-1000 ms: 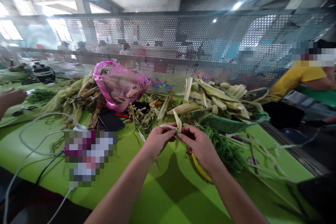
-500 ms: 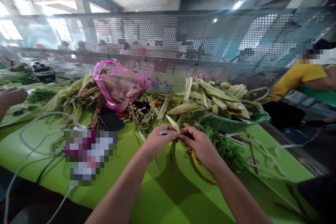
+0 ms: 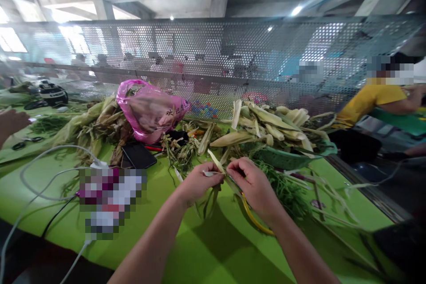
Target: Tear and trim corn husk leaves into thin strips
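Note:
A pale, narrow corn husk strip (image 3: 215,159) is pinched between the thumb and fingers of my left hand (image 3: 200,181), its tip pointing up and away. A small white piece also shows at that hand's thumb. Close on the right, my right hand (image 3: 246,182) has its fingertips pressed together at the lower part of the husk; what lies inside that pinch is partly hidden. Greenish husk ends hang beneath my left hand. A yellow curved handle (image 3: 254,219) of a tool lies on the table, partly covered by my right hand and forearm.
A green basket (image 3: 293,159) heaped with dried corn husks (image 3: 273,122) stands behind my right hand. A pink plastic bag (image 3: 149,113), more husks, a phone (image 3: 139,155) and a power strip with cables are to the left. A perforated metal screen (image 3: 199,44) stands behind the table.
My hands have moved slightly apart, the right fingertips shifting off the left ones. The husk strip leans a little further left. At the far left another person's hand has shifted outward.

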Tool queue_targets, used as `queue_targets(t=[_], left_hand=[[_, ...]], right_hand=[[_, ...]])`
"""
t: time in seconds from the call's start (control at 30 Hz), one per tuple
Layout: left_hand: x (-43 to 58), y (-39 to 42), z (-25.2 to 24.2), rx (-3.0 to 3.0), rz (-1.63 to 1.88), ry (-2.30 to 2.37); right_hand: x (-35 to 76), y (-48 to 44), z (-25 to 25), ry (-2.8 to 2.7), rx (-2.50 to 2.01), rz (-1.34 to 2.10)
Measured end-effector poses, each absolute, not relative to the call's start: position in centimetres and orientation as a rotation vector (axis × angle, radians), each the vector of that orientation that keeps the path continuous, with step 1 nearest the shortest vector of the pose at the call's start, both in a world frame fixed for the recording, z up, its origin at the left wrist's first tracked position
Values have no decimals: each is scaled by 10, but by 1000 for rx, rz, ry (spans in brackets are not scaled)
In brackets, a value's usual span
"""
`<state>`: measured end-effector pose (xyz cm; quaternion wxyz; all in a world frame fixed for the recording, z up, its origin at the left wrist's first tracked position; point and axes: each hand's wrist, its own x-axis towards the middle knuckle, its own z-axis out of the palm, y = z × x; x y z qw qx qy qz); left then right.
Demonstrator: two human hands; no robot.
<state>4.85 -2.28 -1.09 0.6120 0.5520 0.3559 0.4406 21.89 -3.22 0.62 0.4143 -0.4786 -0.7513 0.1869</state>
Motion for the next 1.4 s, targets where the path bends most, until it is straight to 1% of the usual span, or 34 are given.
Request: queue_targets(t=[0.1, 0.23, 0.3, 0.47, 0.57, 0.67, 0.83, 0.93, 1.17, 1.4], left_hand=[[49, -22, -12, 1260, 1035, 840], [50, -23, -9, 1051, 1142, 847], [50, -24, -7, 994, 1191, 836], [53, -24, -7, 978, 1250, 810], [56, -24, -11, 995, 1313, 814], [57, -24, -14, 983, 1378, 804], [51, -26, -9, 950, 1305, 718], [50, -27, -3, 1003, 1261, 727], [56, -25, -9, 1244, 1209, 840], [59, -26, -11, 1284, 1205, 821]], right_hand=[[217, -34, 8, -1919, -1188, 382], [217, -35, 10, -1749, -1209, 246], [216, -36, 10, -1718, -1226, 240], [210, -36, 3, -1910, -1217, 466], [207, -33, -3, -1902, -1223, 513], [207, -30, -7, -1863, -1217, 692], [205, -29, -9, -1494, -1086, 1160], [205, -30, -9, -1253, -1027, 1266], [208, -30, -11, -1178, -1078, 1135], [216, -28, -3, -1322, -1159, 878]])
